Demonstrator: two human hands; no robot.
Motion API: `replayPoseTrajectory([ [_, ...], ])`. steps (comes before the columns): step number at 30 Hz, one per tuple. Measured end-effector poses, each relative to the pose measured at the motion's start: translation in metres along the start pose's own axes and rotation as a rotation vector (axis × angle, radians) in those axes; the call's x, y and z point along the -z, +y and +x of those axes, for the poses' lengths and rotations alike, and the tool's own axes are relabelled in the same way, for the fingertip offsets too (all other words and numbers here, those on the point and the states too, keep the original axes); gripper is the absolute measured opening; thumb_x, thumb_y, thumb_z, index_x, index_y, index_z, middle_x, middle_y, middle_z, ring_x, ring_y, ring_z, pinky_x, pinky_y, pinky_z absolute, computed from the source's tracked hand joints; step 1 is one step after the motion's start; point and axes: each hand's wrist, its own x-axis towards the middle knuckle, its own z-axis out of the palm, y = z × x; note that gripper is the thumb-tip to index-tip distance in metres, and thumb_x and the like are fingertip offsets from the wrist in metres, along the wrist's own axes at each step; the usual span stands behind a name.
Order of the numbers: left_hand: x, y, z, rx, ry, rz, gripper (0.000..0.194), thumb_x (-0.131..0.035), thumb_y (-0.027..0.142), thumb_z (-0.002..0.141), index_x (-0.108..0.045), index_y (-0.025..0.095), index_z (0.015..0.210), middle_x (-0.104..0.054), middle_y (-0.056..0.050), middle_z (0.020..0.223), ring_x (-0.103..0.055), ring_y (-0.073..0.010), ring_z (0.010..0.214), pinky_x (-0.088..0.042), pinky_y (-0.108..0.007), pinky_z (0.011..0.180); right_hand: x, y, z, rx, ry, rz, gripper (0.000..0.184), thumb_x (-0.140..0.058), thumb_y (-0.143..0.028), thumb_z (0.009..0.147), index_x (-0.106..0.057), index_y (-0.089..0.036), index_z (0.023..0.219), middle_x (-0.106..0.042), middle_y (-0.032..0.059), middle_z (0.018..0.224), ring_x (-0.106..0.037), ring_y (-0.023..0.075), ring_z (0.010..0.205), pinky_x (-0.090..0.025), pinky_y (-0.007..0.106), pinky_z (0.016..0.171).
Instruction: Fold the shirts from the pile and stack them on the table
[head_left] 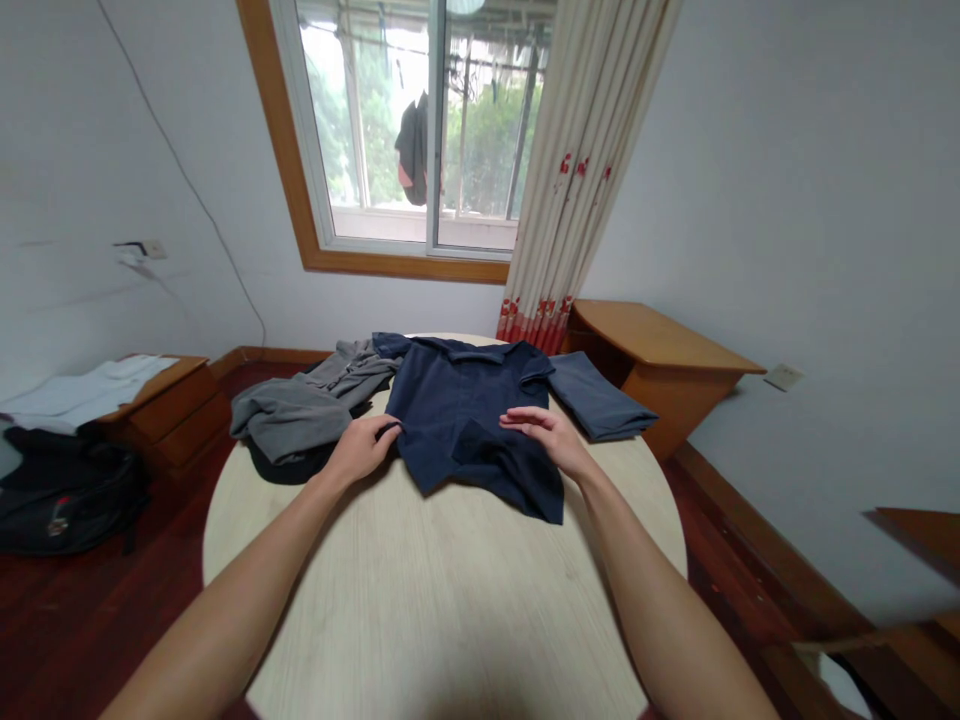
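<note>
A dark navy collared shirt (442,400) lies spread on the round pale table (420,600), its collar toward the window and its near hem partly folded over and rumpled. My left hand (366,447) pinches the shirt's left edge between thumb and fingers. Over the shirt's right side, my right hand (551,435) has its fingers stretched out and holds nothing; whether it touches the cloth I cannot tell. Right of the shirt rests a folded blue-grey garment (600,397). Left of it lies a loose heap of grey clothes (300,410) with black cloth beneath.
A wooden desk (660,335) stands behind the table at the right, beside a long curtain (577,150) and a window (420,130). At the left are a low wooden cabinet (176,415) with white cloth on it and a black bag (67,495) on the floor.
</note>
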Motion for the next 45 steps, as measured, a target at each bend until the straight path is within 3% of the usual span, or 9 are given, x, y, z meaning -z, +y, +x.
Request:
replayPoseTrajectory([
  [5, -0.005, -0.008, -0.001, 0.012, -0.036, 0.032, 0.036, -0.046, 0.043, 0.093, -0.074, 0.02, 0.096, -0.077, -0.007, 0.102, -0.07, -0.0245, 0.096, -0.05, -0.034, 0.088, 0.021, 0.035, 0.005, 0.003, 0.031, -0.617, 0.021, -0.064, -0.025, 0.082, -0.076, -0.019, 0.099, -0.076, 0.0105, 0.106, -0.07, 0.0255, 0.102, -0.05, 0.045, 0.1],
  [10, -0.003, -0.008, -0.006, 0.005, -0.132, 0.084, 0.037, -0.045, 0.045, 0.095, -0.073, 0.02, 0.096, -0.077, -0.007, 0.103, -0.069, -0.0245, 0.095, -0.048, -0.032, 0.083, 0.03, 0.05, 0.004, -0.085, -0.086, -0.875, 0.042, -0.074, -0.035, 0.081, -0.072, -0.015, 0.118, -0.066, 0.0167, 0.129, -0.062, 0.0298, 0.121, -0.043, 0.045, 0.111],
  [15, 0.003, -0.006, -0.007, 0.021, -0.271, 0.188, 0.036, -0.045, 0.043, 0.096, -0.072, 0.021, 0.092, -0.076, -0.007, 0.098, -0.068, -0.0243, 0.091, -0.046, -0.031, 0.076, 0.033, 0.061, 0.004, -0.207, -0.144, -0.918, 0.068, -0.081, -0.042, 0.075, -0.063, -0.014, 0.134, -0.047, 0.0198, 0.15, -0.048, 0.0323, 0.138, -0.034, 0.044, 0.118],
  [22, 0.006, 0.009, -0.009, -0.006, -0.426, 0.199, 0.034, -0.047, 0.042, 0.096, -0.07, 0.021, 0.083, -0.075, -0.006, 0.088, -0.066, -0.0211, 0.085, -0.042, -0.028, 0.073, 0.051, 0.07, 0.006, -0.274, -0.119, -0.955, 0.074, -0.081, -0.044, 0.074, -0.059, -0.014, 0.138, -0.043, 0.0187, 0.154, -0.043, 0.0319, 0.142, -0.033, 0.043, 0.119],
  [29, 0.007, 0.026, -0.013, -0.032, -0.598, 0.151, 0.036, -0.052, 0.043, 0.092, -0.058, 0.02, 0.065, -0.065, -0.001, 0.069, -0.058, -0.0168, 0.069, -0.036, -0.027, 0.065, 0.058, 0.058, 0.005, -0.25, -0.08, -1.068, 0.053, -0.069, -0.041, 0.086, -0.065, -0.013, 0.131, -0.054, 0.0184, 0.145, -0.051, 0.0302, 0.135, -0.035, 0.04, 0.117],
  [35, 0.007, 0.023, -0.012, -0.019, -0.62, 0.148, 0.036, -0.052, 0.043, 0.09, -0.053, 0.02, 0.062, -0.06, 0.0, 0.066, -0.053, -0.0158, 0.066, -0.034, -0.027, 0.063, 0.053, 0.041, 0.005, -0.273, -0.094, -1.175, 0.046, -0.074, -0.035, 0.081, -0.072, -0.014, 0.122, -0.064, 0.0175, 0.128, -0.061, 0.0307, 0.119, -0.044, 0.039, 0.107],
  [40, 0.012, 0.02, -0.014, 0.018, -0.674, 0.147, 0.031, -0.054, 0.041, 0.087, -0.056, 0.02, 0.065, -0.059, 0.001, 0.065, -0.052, -0.0151, 0.065, -0.034, -0.026, 0.063, 0.053, 0.035, 0.004, -0.344, -0.124, -1.127, 0.039, -0.075, -0.021, 0.075, -0.076, -0.015, 0.114, -0.071, 0.0138, 0.118, -0.067, 0.0264, 0.108, -0.05, 0.032, 0.098],
  [45, 0.017, 0.029, -0.017, 0.034, -0.777, 0.126, 0.03, -0.059, 0.037, 0.084, -0.053, 0.02, 0.061, -0.054, 0.003, 0.06, -0.047, -0.0136, 0.06, -0.034, -0.026, 0.059, 0.052, 0.035, 0.008, -0.428, -0.123, -1.038, 0.056, -0.057, 0.005, 0.066, -0.074, -0.011, 0.117, -0.073, 0.0118, 0.118, -0.069, 0.0207, 0.107, -0.05, 0.022, 0.093],
])
